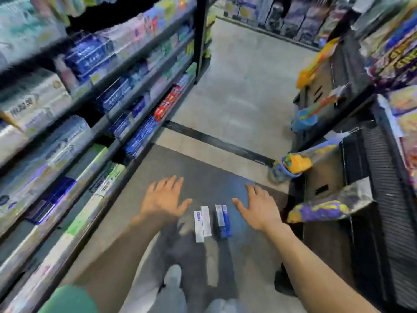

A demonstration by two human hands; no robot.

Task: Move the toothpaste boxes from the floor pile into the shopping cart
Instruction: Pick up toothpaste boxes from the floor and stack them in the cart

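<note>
Several toothpaste boxes lie side by side on the dark floor mat [191,172]: a white pair [202,223] and, just to their right, a blue pair [223,221]. My left hand [163,199] hovers to the left of the white boxes, fingers spread and straight, holding nothing. My right hand [259,208] hovers to the right of the blue boxes, also spread and empty. Neither hand touches a box. No shopping cart shows in the head view. The frame is motion-blurred.
A long shelf unit [90,123] stocked with toothpaste boxes runs along the left. A dark display rack [372,177] with colourful packets stands on the right. A blue-and-yellow item [291,166] sits at the rack's base. Pale aisle floor [237,86] stretches ahead. My legs are below.
</note>
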